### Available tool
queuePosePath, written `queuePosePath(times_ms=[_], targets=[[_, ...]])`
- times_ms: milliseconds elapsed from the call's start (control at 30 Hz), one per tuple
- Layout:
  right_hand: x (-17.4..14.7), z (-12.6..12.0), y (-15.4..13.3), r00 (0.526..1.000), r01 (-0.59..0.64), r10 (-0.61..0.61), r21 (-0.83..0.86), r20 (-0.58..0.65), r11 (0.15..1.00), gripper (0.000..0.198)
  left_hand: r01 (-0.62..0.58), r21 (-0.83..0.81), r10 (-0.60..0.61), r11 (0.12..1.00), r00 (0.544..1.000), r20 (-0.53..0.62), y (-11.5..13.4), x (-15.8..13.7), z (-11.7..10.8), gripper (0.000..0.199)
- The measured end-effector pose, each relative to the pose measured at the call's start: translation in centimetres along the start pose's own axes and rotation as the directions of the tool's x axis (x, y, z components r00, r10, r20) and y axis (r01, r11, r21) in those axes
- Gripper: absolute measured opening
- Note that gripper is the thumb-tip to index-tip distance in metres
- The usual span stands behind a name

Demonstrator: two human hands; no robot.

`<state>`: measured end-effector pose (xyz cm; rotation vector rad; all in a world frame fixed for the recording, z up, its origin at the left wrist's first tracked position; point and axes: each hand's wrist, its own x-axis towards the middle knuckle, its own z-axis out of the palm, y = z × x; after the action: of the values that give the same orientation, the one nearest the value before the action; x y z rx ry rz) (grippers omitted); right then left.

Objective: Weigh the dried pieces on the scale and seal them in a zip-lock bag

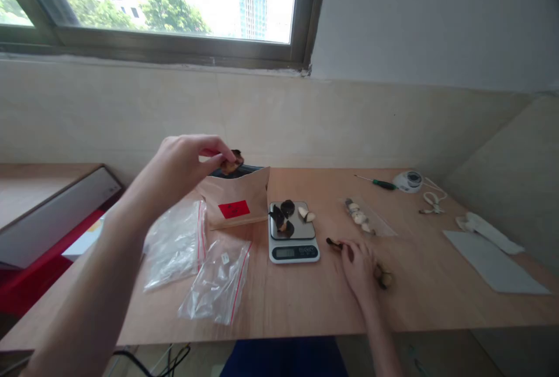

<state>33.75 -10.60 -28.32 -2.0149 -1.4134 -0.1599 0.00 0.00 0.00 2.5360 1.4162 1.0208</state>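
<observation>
My left hand (198, 155) pinches a brown, dark-edged piece that looks like a dried mushroom (232, 162), just above the open mouth of a brown paper bag (233, 197) with a red label. To the right of the bag stands a white kitchen scale (294, 243). On its metal plate lie several dark mushroom pieces (283, 217) and a few whitish pieces (305, 214). Low over the table, right of the scale, my right hand (358, 263) has its fingers closed on another dark dried mushroom (334, 243). More brown pieces (383, 277) lie beside that hand, partly hidden by it.
Two clear zip bags (216, 281) lie left of the scale. A small clear bag with whitish pieces (360, 215) rests at right. Farther off are a green-handled screwdriver (384, 185), a white round device (408, 181) with a cable, and a white sheet (493, 263).
</observation>
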Motion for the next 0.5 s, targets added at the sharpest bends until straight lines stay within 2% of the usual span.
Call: queuePosePath(times_ms=[33, 67, 133, 167, 233, 333, 400, 500], targets=[[0.0, 0.0, 0.0, 1.000, 0.000, 0.000, -0.007, 0.004, 1.000, 0.034, -0.018, -0.069, 0.015, 0.997, 0.999, -0.046, 1.1, -0.8, 0.9, 0.016], [0.0, -0.1, 0.0, 1.000, 0.001, -0.001, -0.013, 0.007, 1.000, 0.035, -0.038, -0.143, 0.033, 0.989, 0.999, -0.038, 2.2, -1.6, 2.3, 0.013], [0.0, 0.0, 0.1, 1.000, 0.002, -0.002, -0.018, 0.005, 1.000, 0.035, -0.047, -0.289, 0.093, 0.956, 0.985, 0.148, 3.9, -3.1, 6.3, 0.011], [0.0, 0.0, 0.1, 1.000, 0.002, -0.002, -0.015, 0.002, 1.000, 0.035, -0.026, -0.338, 0.115, 0.941, 0.963, 0.245, 4.4, -3.7, 8.6, 0.008], [0.0, 0.2, 0.3, 1.000, 0.005, -0.005, -0.003, -0.002, 1.000, 0.036, 0.041, -0.354, 0.082, 0.934, 0.942, 0.326, 4.7, -4.7, 13.3, 0.010], [0.1, 0.3, 0.4, 1.000, 0.012, -0.012, 0.011, -0.004, 1.000, 0.037, 0.062, -0.350, 0.056, 0.935, 0.947, 0.316, 4.2, -5.0, 18.5, 0.013], [0.1, 0.3, 0.4, 1.000, 0.011, -0.011, 0.016, -0.008, 1.000, 0.038, 0.053, -0.348, 0.050, 0.936, 0.958, 0.282, 3.8, -4.8, 19.9, 0.013], [0.1, 0.2, 0.2, 1.000, 0.003, -0.003, 0.023, -0.015, 1.000, 0.038, 0.032, -0.359, 0.059, 0.933, 0.969, 0.240, 3.4, -4.6, 19.3, 0.013]])
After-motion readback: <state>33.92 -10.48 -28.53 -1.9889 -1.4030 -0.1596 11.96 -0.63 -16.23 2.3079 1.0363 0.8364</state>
